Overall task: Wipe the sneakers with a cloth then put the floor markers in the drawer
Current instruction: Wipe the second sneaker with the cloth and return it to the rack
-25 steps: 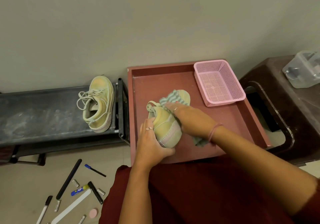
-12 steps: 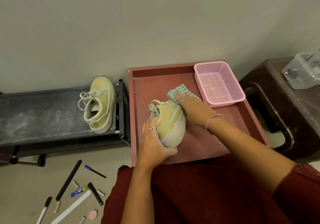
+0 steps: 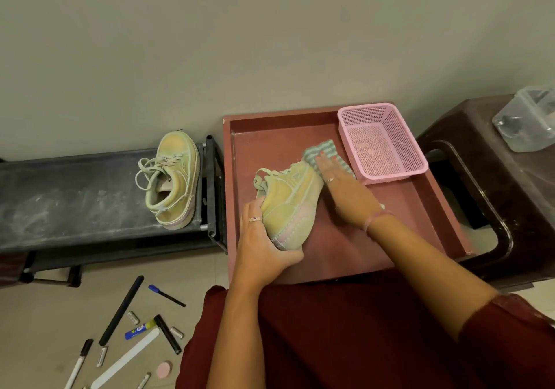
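Right hand (image 3: 345, 190), fingers flat on the cloth (image 3: 322, 155), is sliding it up off the sneaker (image 3: 289, 205) at frame centre while left hand (image 3: 264, 238) is gripping the heel; wiping ongoing, markers (image 3: 120, 310) lying lower left.

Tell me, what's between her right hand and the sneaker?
The cloth, pressed under the flat right hand against the sneaker, in the head view.

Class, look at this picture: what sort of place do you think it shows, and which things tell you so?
Probably a home entryway or shoe corner, on the floor by a plain wall. A sneaker sits on a low shoe rack, and pens and batteries lie scattered on the tiled floor.
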